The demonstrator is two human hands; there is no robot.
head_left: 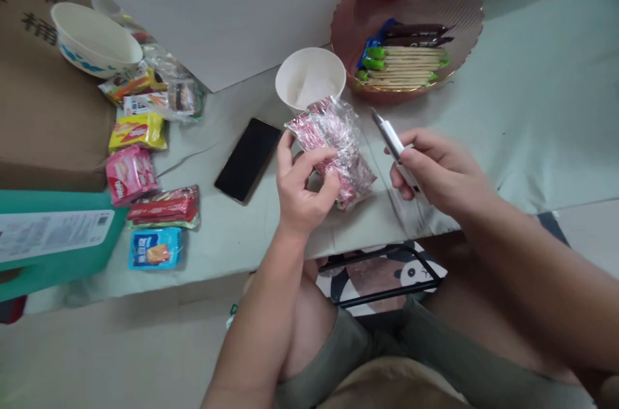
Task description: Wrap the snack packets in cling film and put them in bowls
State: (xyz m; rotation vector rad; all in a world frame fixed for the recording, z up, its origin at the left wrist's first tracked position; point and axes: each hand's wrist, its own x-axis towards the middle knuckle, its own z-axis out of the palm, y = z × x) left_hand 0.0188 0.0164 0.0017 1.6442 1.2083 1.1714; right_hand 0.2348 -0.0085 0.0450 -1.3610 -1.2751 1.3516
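My left fingers (314, 160) hold a clear plastic packet (341, 135) near the white bowl (289, 77); my right fingers (422, 166) grip a knife (391, 138), its tip near the packet, above the bench (217, 235).

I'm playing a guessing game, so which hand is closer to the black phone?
Left. The left hand is just to the right of the phone, holding the shiny package; the right hand is farther right, past the package, holding a silver tool.
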